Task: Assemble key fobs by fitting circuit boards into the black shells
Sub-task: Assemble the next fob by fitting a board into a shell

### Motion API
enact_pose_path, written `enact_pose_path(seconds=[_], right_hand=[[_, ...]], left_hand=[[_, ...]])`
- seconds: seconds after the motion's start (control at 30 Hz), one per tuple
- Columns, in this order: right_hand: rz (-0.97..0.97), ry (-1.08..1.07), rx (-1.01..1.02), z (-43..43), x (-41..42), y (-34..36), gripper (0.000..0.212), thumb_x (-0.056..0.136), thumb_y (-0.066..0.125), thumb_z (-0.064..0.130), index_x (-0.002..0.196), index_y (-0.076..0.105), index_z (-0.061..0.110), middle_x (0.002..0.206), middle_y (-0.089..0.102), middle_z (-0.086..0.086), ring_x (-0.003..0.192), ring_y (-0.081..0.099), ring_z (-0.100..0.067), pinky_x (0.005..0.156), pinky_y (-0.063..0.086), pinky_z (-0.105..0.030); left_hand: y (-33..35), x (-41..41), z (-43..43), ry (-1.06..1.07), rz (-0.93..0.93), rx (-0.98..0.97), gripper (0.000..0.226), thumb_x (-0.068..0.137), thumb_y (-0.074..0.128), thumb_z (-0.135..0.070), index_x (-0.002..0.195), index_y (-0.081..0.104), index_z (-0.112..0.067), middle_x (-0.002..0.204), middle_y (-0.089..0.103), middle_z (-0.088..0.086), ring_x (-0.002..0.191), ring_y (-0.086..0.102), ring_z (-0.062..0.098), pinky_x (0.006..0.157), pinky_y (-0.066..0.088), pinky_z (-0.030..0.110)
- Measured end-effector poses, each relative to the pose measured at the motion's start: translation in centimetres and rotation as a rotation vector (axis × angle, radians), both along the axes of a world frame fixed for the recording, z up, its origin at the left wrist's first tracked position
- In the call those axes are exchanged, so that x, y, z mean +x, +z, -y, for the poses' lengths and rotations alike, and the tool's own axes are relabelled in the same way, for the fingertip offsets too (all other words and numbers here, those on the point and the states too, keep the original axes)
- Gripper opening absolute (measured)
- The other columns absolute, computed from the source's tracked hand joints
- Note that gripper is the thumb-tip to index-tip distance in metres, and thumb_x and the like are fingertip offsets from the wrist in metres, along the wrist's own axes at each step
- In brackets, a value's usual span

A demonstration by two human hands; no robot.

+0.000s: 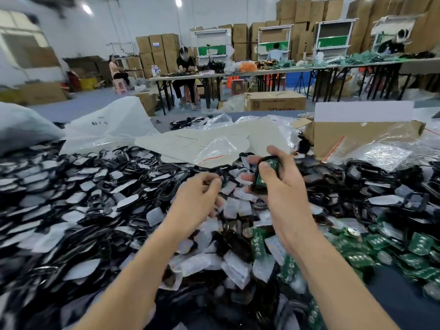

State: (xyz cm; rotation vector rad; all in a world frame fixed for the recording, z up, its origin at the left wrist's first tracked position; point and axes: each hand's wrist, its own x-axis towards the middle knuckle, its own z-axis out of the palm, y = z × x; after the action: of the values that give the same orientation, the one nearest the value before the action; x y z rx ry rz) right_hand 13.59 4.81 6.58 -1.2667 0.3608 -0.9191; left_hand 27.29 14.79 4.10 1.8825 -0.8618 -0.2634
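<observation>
My right hand (283, 186) grips a black shell with a green circuit board (267, 171) in it, the thumb pressing on the board. My left hand (197, 194) hovers just left of it over the pile, fingers curled; whether they hold anything is unclear. A large heap of black shells with grey pads (95, 198) covers the table to the left and centre. Loose green circuit boards (392, 248) lie in a pile at the lower right.
Clear plastic bags (214, 151) and a white sheet lie behind the heap. An open cardboard box (357, 136) stands at the back right. Other workers sit at tables farther back, with stacked cartons along the wall.
</observation>
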Motion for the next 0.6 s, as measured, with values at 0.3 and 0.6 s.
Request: enact_pose_path(seconds=[0.3, 0.6], right_hand=[[0.036, 0.31, 0.458, -6.9, 10.9, 2.4, 0.016, 0.109, 0.041, 0.008, 0.103, 0.055, 0.013, 0.08, 0.069, -0.006, 0.057, 0.063, -0.013, 0.047, 0.046, -0.021], [0.01, 0.334, 0.596, -9.0, 14.1, 3.6, 0.014, 0.107, 0.041, 0.005, 0.11, 0.054, 0.011, 0.089, 0.068, -0.009, 0.062, 0.063, -0.016, 0.052, 0.048, -0.023]], left_hand=[[1.6, 13.4, -14.4, 0.441, 0.232, 0.401, 0.024, 0.102, 0.052, -0.027, 0.117, 0.065, -0.013, 0.094, 0.071, 0.005, 0.072, 0.063, 0.021, 0.069, 0.051, 0.033], [1.4, 15.6, -15.7, 0.319, 0.348, 0.57, 0.019, 0.102, 0.054, -0.032, 0.101, 0.068, -0.02, 0.083, 0.064, -0.008, 0.072, 0.056, 0.004, 0.058, 0.037, 0.019]])
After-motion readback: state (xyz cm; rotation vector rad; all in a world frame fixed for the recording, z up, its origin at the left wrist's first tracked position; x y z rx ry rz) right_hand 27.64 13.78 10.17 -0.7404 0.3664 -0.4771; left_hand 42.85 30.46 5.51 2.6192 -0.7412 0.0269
